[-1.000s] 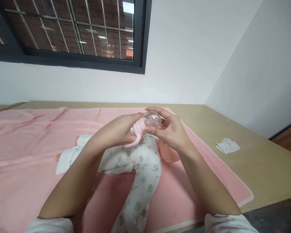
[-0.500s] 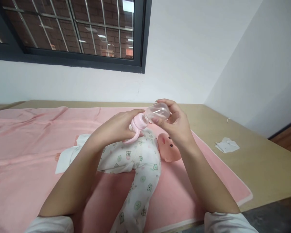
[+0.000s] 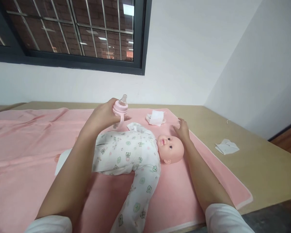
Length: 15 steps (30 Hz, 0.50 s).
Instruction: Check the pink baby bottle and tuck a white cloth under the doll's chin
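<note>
My left hand [image 3: 108,113] is wrapped round a pink baby bottle [image 3: 120,108] with a handle. The bottle stands nearly upright above the doll, its clear teat uncovered at the top; my fingers hide part of its body. Beyond the doll's head, low over the pink blanket, my right hand [image 3: 182,131] has its fingers curled round a clear bottle cap [image 3: 178,122], of which only a sliver shows. Between my arms a baby doll [image 3: 171,149] lies on its back in a white patterned outfit [image 3: 126,152], head to the right.
The pink blanket [image 3: 174,194] covers much of the wooden table [image 3: 257,161]. A folded white cloth [image 3: 156,117] lies on it past the doll's shoulder. Another white cloth [image 3: 227,146] is on the bare wood at right. A wall and a barred window [image 3: 87,32] rise behind.
The clear cap has come off the bottle's teat. My left hand has moved left with the bottle and turned it upright; my right hand has gone right and down with the cap.
</note>
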Motion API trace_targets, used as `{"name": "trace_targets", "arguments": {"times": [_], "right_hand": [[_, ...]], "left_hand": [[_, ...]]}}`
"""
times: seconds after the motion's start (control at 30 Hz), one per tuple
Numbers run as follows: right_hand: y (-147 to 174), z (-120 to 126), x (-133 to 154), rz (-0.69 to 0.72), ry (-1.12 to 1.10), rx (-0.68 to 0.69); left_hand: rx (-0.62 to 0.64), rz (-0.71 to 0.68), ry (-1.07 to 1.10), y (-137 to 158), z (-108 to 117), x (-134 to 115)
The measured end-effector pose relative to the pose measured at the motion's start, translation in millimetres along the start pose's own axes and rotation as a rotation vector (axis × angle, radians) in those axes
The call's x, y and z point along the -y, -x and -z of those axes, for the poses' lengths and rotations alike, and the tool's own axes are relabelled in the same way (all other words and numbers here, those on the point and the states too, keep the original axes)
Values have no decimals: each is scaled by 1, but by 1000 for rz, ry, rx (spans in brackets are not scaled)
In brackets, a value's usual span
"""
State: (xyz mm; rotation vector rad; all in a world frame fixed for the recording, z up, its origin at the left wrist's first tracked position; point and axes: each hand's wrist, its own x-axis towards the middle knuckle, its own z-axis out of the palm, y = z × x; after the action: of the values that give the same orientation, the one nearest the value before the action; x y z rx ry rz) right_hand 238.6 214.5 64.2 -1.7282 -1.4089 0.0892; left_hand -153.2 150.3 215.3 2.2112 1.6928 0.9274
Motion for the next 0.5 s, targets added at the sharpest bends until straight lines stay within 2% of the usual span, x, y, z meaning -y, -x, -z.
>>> {"name": "trace_targets", "arguments": {"times": [0.17,0.33,0.5], "right_hand": [[6,-10,-32,-168,74,91],[4,-11,-38,-169,85,102],[5,-12,-43,-192,54,111]], "left_hand": [[-31,118,-51,-26,-18,37],[72,123,-91,-48,-37,81],[87,169,-71,-59,-48,112]]}}
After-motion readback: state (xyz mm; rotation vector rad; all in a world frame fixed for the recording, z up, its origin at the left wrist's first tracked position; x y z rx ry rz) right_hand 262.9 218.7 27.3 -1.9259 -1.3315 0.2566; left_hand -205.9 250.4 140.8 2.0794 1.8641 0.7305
